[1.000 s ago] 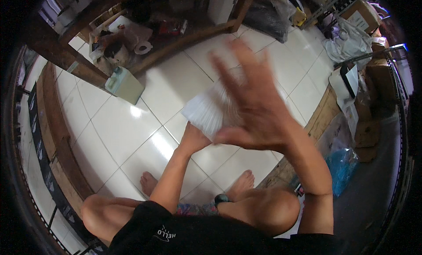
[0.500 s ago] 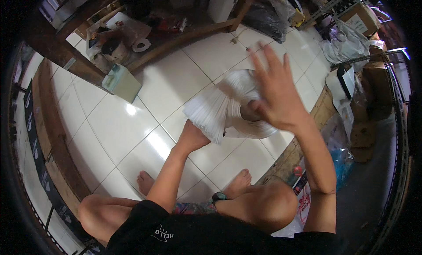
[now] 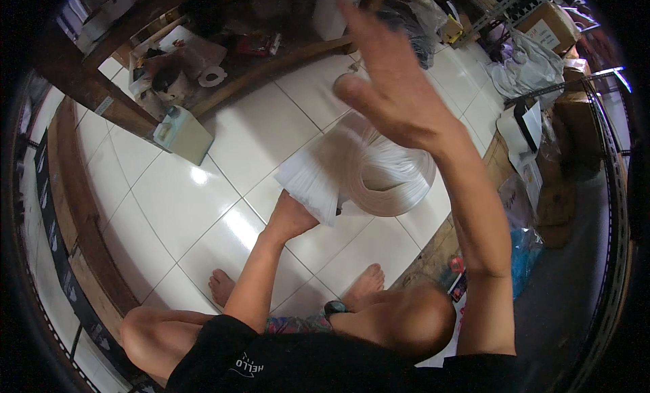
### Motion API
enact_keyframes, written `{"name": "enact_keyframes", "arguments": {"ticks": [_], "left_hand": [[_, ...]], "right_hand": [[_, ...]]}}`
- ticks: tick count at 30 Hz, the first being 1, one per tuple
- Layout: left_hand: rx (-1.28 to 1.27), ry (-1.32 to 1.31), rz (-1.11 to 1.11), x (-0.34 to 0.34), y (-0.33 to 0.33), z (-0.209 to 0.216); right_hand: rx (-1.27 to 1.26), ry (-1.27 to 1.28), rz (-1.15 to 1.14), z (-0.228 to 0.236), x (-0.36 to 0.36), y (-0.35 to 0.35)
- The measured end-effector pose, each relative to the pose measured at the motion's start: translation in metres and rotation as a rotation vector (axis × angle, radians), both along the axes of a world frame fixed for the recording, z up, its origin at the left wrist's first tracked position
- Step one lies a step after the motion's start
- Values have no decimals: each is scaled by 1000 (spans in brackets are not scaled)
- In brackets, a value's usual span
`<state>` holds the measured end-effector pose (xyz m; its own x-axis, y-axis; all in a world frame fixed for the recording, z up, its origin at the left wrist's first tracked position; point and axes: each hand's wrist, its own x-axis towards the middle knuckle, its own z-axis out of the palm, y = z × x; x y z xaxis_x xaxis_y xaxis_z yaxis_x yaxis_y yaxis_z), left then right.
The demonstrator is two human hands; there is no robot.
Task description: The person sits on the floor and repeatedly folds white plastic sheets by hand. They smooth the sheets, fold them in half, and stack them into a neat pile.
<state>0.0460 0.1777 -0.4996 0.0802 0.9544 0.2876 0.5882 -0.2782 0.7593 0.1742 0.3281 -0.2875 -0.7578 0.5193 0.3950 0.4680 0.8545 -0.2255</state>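
My left hand (image 3: 292,215) is closed on the lower left end of a bundle of thin, whitish, translucent plastic sheets (image 3: 313,181). From that fanned end the bundle curls over to the right into a wide loop above the floor. The fingers of this hand are mostly hidden beneath the sheets. Raised over the far side of the bundle is my right hand (image 3: 399,88), its fingers stretched out and its thumb apart, holding nothing. Motion blurs its fingertips. It covers part of the bundle's far edge from view.
A pale jerrycan (image 3: 184,137) stands on the white tiles at left, beside a low wooden shelf (image 3: 237,87) with clutter on it. To the right are a metal rack (image 3: 609,125), cardboard boxes (image 3: 552,27) and plastic bags (image 3: 531,64). My bare feet (image 3: 365,283) rest on the tiles.
My right hand has risen up and to the left, away from the bundle's loop, which now shows more fully and looks rounder. My left hand keeps its hold, nearly in place.
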Motion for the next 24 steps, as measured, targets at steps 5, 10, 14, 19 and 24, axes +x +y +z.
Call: {"name": "enact_keyframes", "arguments": {"ticks": [5, 10, 14, 19, 24], "left_hand": [[-110, -133, -22, 4, -5, 12], [-337, -364, -8, 4, -4, -1], [-414, -621, -52, 3, -7, -11], [-613, -158, -28, 0, -4, 41], [-336, -172, -59, 7, -4, 9]], "right_hand": [[48, -194, 2, -32, 5, -18], [17, -251, 70, -41, 12, -64], [39, -125, 98, -18, 19, -80], [28, -178, 47, -26, 27, -69], [60, -95, -59, -21, 50, -53]]}}
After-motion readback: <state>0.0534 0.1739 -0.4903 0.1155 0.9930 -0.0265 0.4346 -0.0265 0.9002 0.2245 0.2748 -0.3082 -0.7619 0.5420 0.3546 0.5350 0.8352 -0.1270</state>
